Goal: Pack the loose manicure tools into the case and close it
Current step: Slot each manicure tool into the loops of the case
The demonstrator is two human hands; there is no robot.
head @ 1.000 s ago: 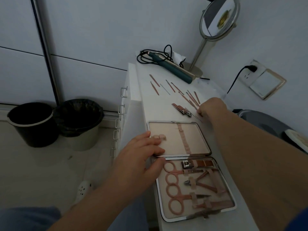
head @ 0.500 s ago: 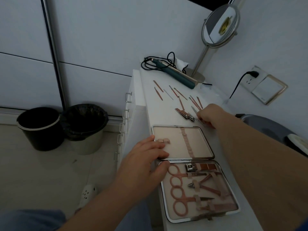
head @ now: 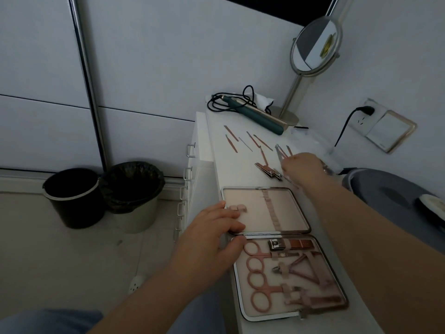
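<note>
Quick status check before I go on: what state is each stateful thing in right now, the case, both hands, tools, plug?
Case: open, lying flat.
Left hand: fingers straight, resting on the case's left edge.
Right hand: gripping slim tools among the loose ones.
Nail clippers: loose on the cabinet top.
Scissors: strapped into the case.
Wall plug: plugged in.

No text, label, brand or number is legible on anything here; the picture is too dim.

Home dressing corner — vanity mirror [head: 315, 44]
</note>
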